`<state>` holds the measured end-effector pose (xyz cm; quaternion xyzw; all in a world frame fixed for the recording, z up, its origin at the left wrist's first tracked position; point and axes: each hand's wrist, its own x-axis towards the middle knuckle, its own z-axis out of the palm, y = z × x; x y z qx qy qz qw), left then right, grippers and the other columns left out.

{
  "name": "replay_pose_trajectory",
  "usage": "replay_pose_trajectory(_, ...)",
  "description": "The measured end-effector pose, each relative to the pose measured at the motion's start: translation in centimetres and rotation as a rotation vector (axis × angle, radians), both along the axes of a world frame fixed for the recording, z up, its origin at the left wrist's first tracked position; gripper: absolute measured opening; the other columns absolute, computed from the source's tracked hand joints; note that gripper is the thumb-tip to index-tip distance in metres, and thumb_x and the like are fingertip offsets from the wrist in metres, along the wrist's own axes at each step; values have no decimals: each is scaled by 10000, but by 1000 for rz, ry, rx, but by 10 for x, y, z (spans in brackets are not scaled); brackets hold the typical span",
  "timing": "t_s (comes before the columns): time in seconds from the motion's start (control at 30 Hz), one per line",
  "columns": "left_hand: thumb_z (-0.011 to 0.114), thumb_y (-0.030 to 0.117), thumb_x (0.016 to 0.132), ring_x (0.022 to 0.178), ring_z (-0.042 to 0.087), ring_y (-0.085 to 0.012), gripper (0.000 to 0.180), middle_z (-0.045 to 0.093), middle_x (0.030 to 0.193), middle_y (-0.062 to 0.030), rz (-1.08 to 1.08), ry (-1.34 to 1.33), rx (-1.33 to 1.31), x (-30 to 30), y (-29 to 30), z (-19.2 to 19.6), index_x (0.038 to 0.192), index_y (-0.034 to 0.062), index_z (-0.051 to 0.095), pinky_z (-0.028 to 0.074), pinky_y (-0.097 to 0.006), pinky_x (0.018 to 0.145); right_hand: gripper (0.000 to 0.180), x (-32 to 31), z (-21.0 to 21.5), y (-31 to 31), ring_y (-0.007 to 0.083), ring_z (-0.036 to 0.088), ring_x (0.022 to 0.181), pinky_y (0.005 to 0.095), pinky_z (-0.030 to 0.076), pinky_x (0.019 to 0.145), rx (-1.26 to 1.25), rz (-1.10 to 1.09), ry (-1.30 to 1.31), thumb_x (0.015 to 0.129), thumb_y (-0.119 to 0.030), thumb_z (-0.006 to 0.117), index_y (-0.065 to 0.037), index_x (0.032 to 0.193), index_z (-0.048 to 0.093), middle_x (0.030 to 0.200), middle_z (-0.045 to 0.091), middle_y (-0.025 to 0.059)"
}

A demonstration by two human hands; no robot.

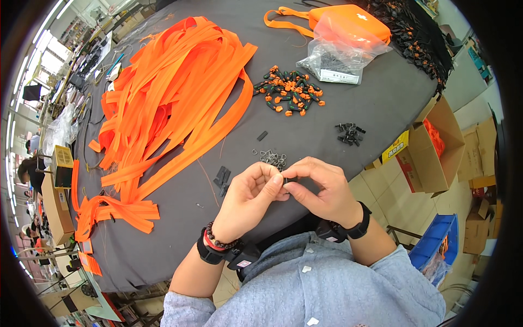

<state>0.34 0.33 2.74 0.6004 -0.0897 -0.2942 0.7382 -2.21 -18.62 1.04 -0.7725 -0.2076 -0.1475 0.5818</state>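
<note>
My left hand (251, 197) and my right hand (320, 191) meet just over the near edge of the dark grey table (180, 229). Their fingertips pinch a small black plastic part (290, 179) between them. A little pile of small metal rings (273, 159) lies right beyond my fingers. A few flat black pieces (222, 177) lie left of my left hand. Farther right sits a cluster of black buckle parts (350, 134).
A big heap of orange webbing straps (174, 98) covers the table's left half. Orange-and-dark-green clips (289, 91) lie mid-table, with a clear plastic bag (343, 52) over an orange pouch behind. Open cardboard boxes (436, 147) and a blue bin (438, 245) stand on the floor at right.
</note>
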Motion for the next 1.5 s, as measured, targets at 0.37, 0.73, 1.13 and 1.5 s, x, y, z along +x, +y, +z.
replay_pose_trajectory(0.37,400,205,1064,888,630,-109,244,580,944,-48,-104,10,29,-3,3,-10,1043,-13,508,535,-264,811,197,0,0,3,215,683,782,296,545,683,-57,7,-58,792,-32,742,-14,976,673,884,687,93)
replay_pose_trajectory(0.73,380,215,1068,977,587,-99,247,556,1013,-47,-98,6,54,-4,3,-4,1049,-8,484,523,-311,941,175,0,6,4,225,678,774,300,546,680,-112,5,-47,798,-29,735,-15,957,664,895,681,88)
replay_pose_trajectory(1.13,363,217,1070,981,582,-105,264,540,1013,-50,-98,86,-41,-5,2,-5,1075,-19,482,524,-320,968,188,-1,5,0,222,687,790,296,555,681,-70,20,-17,794,-21,737,-7,968,668,904,690,102)
replay_pose_trajectory(1.5,457,188,1047,950,602,-102,193,596,1000,-42,-2,-6,71,-4,-2,-4,1057,6,519,546,-323,912,188,-2,2,0,252,657,799,317,534,704,-94,-44,-2,810,-30,724,-33,988,664,901,656,100)
